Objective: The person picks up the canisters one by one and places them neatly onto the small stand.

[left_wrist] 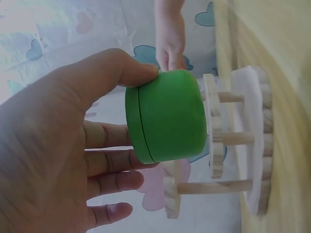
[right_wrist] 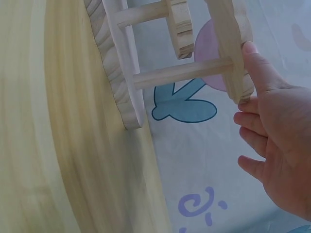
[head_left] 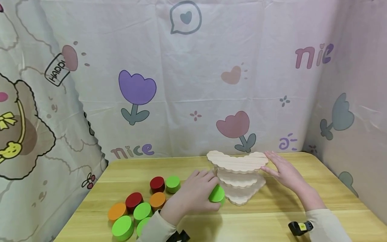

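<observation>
My left hand (head_left: 195,193) holds a green round lidded container (left_wrist: 170,116) between thumb and fingers. A seam runs round it near the palm side. In the head view it is just left of a pale wooden tiered stand (head_left: 237,163) with scalloped shelves joined by dowels. The left wrist view shows the container in front of the shelves; whether it touches one I cannot tell. On the stand's right side, my right hand (head_left: 287,173) grips the end of the top shelf (right_wrist: 233,53), thumb on one side and index finger at the other.
Several more round containers stand left on the wooden table (head_left: 257,225): green ones (head_left: 122,228), orange ones (head_left: 117,211) and red ones (head_left: 134,201). My left sleeve partly hides one green container (head_left: 142,226). A printed curtain (head_left: 187,67) hangs behind the table.
</observation>
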`<state>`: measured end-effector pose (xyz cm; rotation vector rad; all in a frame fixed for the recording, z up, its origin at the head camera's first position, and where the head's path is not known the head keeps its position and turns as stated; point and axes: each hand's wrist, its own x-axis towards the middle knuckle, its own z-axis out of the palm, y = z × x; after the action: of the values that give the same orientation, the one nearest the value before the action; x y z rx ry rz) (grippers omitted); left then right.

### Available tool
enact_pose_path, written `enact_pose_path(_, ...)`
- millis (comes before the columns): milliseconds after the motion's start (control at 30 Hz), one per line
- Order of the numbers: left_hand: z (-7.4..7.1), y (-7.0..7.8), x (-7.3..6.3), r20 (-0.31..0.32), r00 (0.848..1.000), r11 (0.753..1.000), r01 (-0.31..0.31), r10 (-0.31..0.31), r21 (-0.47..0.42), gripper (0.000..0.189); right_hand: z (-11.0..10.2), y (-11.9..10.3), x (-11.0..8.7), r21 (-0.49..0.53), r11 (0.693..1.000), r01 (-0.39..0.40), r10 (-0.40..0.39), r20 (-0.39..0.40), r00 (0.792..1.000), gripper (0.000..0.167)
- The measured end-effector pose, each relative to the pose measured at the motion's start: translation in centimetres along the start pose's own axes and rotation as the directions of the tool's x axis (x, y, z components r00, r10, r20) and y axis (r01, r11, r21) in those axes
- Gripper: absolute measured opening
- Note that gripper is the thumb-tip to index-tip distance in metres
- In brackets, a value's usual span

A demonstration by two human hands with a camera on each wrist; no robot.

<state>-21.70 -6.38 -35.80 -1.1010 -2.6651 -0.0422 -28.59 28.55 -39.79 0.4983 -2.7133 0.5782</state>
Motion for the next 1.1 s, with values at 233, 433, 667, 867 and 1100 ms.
enact_pose_path(233,-0.4,0.2,2.1,-0.047,0.999,1.0,0.02,-0.02,0.002,0.041,-0.1,0.1,-0.1,-0.043,0.999,-0.007,0.008,0.006,1.0,0.072)
enact_pose_path(433,-0.7,0.1,3.6,-0.096,0.994,0.999,0.043,-0.044,-0.008,0.043,-0.2,0.0,-0.1,-0.06,0.998,-0.008,0.009,0.011,1.0,0.072)
enact_pose_path(667,-0.9,0.2,5.4,-0.155,0.986,0.998,0.049,-0.053,-0.032,0.042,0.0,0.0,0.0,-0.065,0.998,0.006,-0.006,0.004,1.0,0.072)
enact_pose_path(867,-1.2,0.5,7.1,-0.131,0.987,0.993,0.083,-0.094,-0.089,0.045,0.0,0.0,0.0,-0.041,0.999,0.008,-0.008,-0.007,1.0,0.07)
enact_pose_path(1100,-0.8,0.9,8.8,-0.111,0.982,0.981,0.134,-0.15,-0.139,0.048,0.1,0.0,0.0,-0.038,0.999,0.006,-0.006,-0.001,1.0,0.07)
